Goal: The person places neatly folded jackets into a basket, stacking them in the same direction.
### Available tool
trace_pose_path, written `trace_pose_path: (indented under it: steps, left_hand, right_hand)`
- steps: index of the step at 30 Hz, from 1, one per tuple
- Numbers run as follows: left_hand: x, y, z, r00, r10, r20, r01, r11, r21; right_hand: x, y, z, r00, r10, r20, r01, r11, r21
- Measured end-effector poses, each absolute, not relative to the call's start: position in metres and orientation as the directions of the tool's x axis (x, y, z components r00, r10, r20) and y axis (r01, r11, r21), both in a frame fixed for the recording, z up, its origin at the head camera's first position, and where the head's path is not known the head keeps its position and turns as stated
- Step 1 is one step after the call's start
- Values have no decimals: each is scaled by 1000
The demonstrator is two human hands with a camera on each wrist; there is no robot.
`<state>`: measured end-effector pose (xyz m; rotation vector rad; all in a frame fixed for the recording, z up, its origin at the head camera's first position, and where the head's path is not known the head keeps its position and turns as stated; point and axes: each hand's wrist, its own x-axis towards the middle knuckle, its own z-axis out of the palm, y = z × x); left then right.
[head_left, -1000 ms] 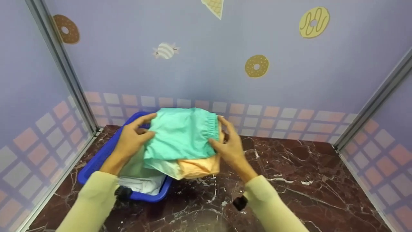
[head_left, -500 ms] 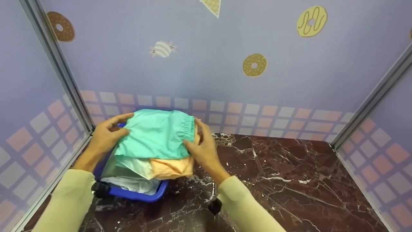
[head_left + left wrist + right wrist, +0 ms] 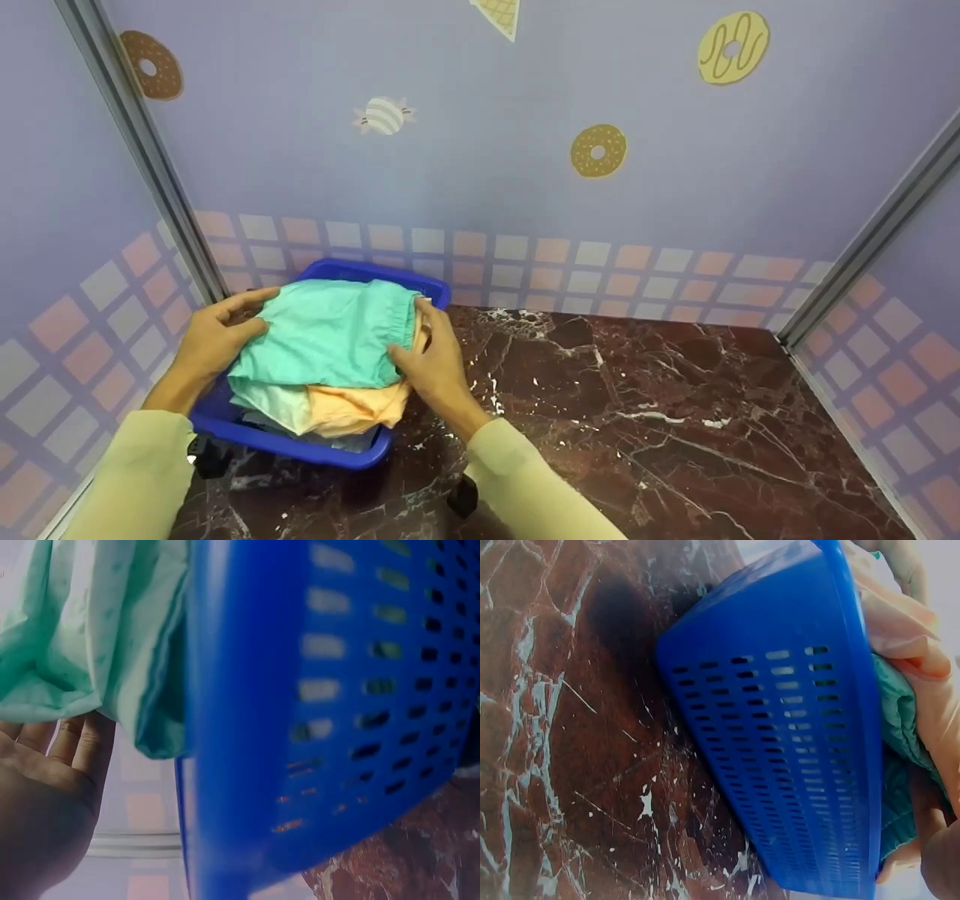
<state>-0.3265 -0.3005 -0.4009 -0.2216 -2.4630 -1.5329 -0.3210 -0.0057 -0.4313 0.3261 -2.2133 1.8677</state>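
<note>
Folded teal shorts (image 3: 330, 330) with a gathered elastic waistband lie over the blue plastic basket (image 3: 300, 448) at the left of the head view. My left hand (image 3: 202, 337) grips their left edge, thumb on top. At the waistband side, my right hand (image 3: 439, 367) pinches the bundle, its thumb on the teal cloth. Peach-orange cloth (image 3: 352, 409) and pale mint cloth (image 3: 281, 405) stick out beneath the teal layer. In the left wrist view, green cloth (image 3: 135, 630) hangs beside the basket rim. Most of the basket's contents are hidden under the bundle.
The basket stands on a dark red marbled tabletop (image 3: 645, 420). A lilac back wall (image 3: 480, 187) with printed sweets rises close behind it. Grey metal posts (image 3: 142, 150) mark the corners. Small black devices (image 3: 463, 495) sit at both wrists.
Both hands have carried the teal shorts and the cloth under them leftward, then lower over the basket. White and pale green cloth seen in the basket earlier is now mostly covered.
</note>
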Motion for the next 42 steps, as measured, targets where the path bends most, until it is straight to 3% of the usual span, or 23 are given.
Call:
trace_pose_path:
  steps: [6, 11, 20, 30, 42]
  left_hand:
    - [-327, -306, -401, -964, -25, 264, 226, 440, 869]
    - [-330, -305, -397, -951, -57, 303, 250, 432, 867]
    - [-327, -305, -397, -993, -94, 76, 16, 523, 852]
    - [-322, -308, -402, -999, -39, -10, -32, 638, 770]
    - [-323, -300, -409, -997, -28, 71, 35, 658, 752]
  right_hand:
    - [-323, -15, -430, -931, -25, 365, -356, 288, -889]
    - [-328, -20, -425, -923, -28, 383, -374, 303, -877]
    - [-330, -23, -429, -983, -9, 185, -174, 386, -906]
    - [-325, -26, -418, -985, -125, 115, -166, 559, -812]
    - [-320, -34, -430, -946, -176, 272, -322, 593, -738]
